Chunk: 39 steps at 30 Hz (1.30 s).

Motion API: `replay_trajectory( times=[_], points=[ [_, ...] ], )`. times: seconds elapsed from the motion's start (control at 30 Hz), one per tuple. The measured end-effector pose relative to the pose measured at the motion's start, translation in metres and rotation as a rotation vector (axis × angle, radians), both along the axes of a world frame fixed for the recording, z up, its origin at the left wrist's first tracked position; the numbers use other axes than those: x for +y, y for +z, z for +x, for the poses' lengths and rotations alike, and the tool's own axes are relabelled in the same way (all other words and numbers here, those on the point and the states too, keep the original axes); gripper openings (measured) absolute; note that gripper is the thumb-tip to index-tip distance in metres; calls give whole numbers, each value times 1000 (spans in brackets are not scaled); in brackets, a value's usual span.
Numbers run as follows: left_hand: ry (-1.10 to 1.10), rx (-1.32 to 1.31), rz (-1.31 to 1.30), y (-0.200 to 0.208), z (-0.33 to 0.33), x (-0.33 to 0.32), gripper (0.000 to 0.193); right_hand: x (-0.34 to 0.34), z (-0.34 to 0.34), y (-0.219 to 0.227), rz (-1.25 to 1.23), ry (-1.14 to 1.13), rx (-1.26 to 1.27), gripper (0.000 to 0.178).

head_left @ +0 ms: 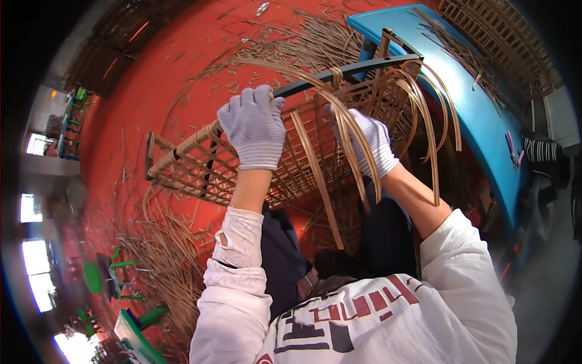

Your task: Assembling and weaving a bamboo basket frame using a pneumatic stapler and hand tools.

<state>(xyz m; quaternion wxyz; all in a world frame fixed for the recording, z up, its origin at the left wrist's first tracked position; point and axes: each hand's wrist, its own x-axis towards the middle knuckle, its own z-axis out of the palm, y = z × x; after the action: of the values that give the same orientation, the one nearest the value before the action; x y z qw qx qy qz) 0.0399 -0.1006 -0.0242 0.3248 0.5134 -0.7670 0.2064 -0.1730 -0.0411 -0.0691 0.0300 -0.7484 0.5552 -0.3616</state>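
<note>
A half-woven rattan frame (206, 158) with an open lattice and a dark rim (357, 65) lies across my lap. My left hand (253, 127), in a striped grey-white glove, is closed over the rim, where the wrapped part meets the bare dark part. Inside the lattice, below the rim, is my right hand (370, 142) in a matching glove. Its fingers look curled, but hanging strips and lattice hide the tips and whatever they hold. Long loose rattan strips (318, 182) loop over the rim and hang toward me, with more strips (427, 121) on the right end.
A blue table (479, 121) on the right bears thin strips (464, 51) and pink-handled pliers (515, 151). Cut rattan (303, 42) litters the red floor (133, 121), with another heap (167, 255) at lower left. Small green stools (124, 267) stand at the left; woven panels (503, 36) lie far right.
</note>
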Motion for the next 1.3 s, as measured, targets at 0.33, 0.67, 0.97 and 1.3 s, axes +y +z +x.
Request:
replay_trajectory(
  times=[0.33, 0.67, 0.97, 1.3],
  points=[
    [-29, 88, 102, 28, -15, 27, 25, 14, -11, 75, -105, -50, -282, 16],
    [-19, 71, 370, 64, -10, 20, 19, -14, 21, 193, 64, 423, -367, 10],
    [-42, 79, 434, 73, -14, 21, 20, -2, 38, 126, 88, 211, -30, 15],
    [-40, 116, 508, 85, -21, 26, 24, -3, 38, 115, 194, -23, 171, 24]
  ],
)
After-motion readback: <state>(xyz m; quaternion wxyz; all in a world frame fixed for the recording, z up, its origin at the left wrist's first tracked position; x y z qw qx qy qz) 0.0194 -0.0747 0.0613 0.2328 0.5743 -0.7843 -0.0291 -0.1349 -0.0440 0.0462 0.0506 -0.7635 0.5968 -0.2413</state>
